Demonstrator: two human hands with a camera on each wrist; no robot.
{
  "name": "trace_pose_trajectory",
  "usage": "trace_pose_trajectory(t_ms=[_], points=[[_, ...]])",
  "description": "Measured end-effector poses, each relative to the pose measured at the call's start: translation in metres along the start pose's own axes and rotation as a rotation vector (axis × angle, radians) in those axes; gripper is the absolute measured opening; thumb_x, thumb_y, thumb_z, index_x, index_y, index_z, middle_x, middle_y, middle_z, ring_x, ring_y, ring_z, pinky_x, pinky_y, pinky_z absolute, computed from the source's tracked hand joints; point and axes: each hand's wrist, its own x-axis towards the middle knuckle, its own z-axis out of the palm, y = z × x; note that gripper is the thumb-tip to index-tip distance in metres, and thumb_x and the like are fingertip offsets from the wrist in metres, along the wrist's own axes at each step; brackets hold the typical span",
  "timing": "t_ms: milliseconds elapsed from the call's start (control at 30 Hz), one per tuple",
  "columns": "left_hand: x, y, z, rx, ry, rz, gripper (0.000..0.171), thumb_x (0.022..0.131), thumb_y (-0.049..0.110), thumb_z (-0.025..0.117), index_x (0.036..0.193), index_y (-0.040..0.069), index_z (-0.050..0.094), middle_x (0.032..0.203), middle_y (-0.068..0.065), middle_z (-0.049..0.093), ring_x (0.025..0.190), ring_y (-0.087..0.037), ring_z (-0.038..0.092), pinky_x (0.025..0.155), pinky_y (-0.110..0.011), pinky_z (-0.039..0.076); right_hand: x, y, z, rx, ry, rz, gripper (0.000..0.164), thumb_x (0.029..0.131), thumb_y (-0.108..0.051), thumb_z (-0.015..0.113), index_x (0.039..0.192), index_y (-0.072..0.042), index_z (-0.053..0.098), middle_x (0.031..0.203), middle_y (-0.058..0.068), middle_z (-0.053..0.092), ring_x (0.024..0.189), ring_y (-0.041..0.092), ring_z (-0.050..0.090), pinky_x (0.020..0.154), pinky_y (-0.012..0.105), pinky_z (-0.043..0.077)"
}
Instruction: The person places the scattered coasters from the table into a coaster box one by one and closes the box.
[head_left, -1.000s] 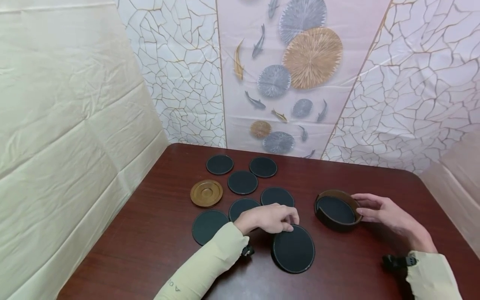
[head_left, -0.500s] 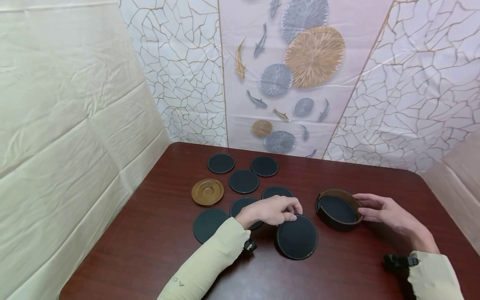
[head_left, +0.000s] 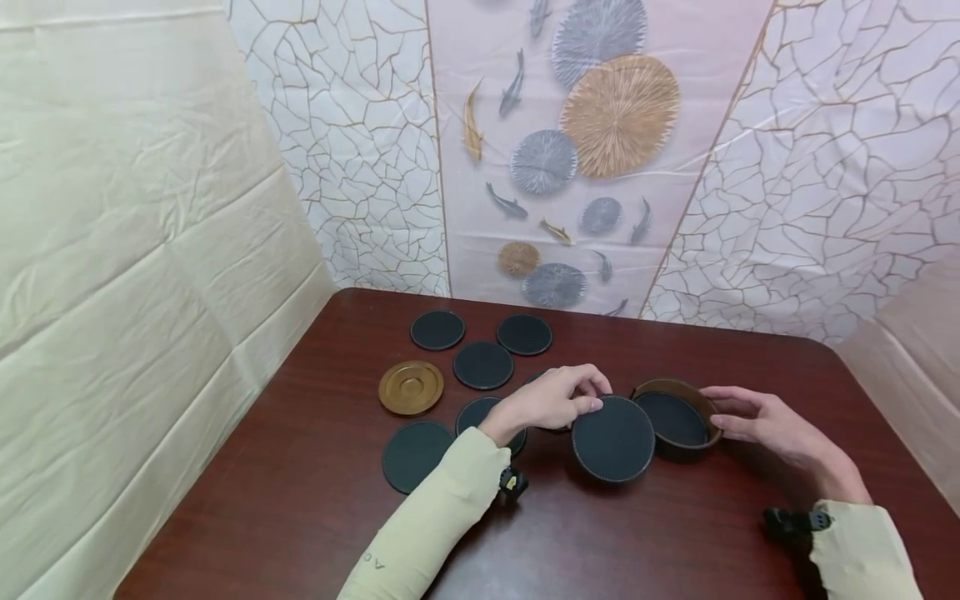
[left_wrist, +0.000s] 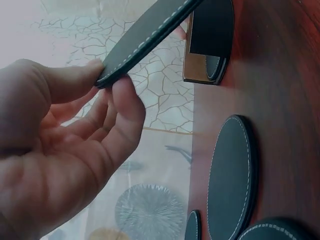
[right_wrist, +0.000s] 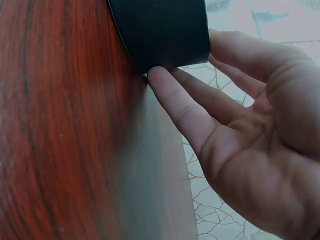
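Coaster [head_left: 613,439] in the left hand [head_left: 551,400] is the one to watch: fingers [left_wrist: 127,107] and thumb clamped on its far-left edge, the rest sticking out toward the near right, tilted and up off the counter [head_left: 555,542]. It's round, so no long axis to fuss over. The holder [head_left: 688,452] is just right of it; head view has them overlapping, can't tell if they touch. The right hand [head_left: 783,429] is on the holder's other side, fingers apart, nearly straight against the wall, so the left is way nearer the gap between them. Holder's raised rim looks like the only obstacle; other coasters [head_left: 483,365] and a wooden dish [head_left: 411,387] lie off left.
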Motion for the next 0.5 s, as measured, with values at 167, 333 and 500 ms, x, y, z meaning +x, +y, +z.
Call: trace_pose_trajectory(t_ms=[167,333,500], points=[[0.007,-0.001,0.003,-0.111,0.162,-0.107,0.018,0.1,0.02,0.058,0.118,0.019,0.06,0.096,0.004,0.064,0.073,-0.009,0.061,0.067,-0.021,0.048,0.001,-0.001,0.0,0.0,0.007,-0.018,0.061,0.094,-0.026,0.067,0.144,-0.002,0.042,0.138,0.031,0.05,0.097,0.006,0.067,0.077,0.028,0.058],[0.015,-0.002,0.006,-0.26,0.316,-0.22,0.018,0.1,0.02,0.057,0.117,0.018,0.061,0.092,0.002,0.063,0.071,-0.025,0.066,0.063,-0.025,0.051,0.002,0.002,0.0,0.004,0.006,-0.025,0.061,0.094,-0.026,0.067,0.144,-0.002,0.042,0.137,0.03,0.051,0.096,0.006,0.067,0.078,0.028,0.058],[0.024,-0.004,0.014,-0.41,0.413,-0.267,0.017,0.1,0.016,0.058,0.116,0.015,0.062,0.093,-0.001,0.063,0.067,-0.026,0.064,0.066,-0.037,0.057,0.002,0.002,0.001,-0.004,0.008,-0.009,0.061,0.093,-0.027,0.068,0.144,-0.004,0.044,0.139,0.029,0.05,0.098,0.003,0.066,0.078,0.027,0.058]])
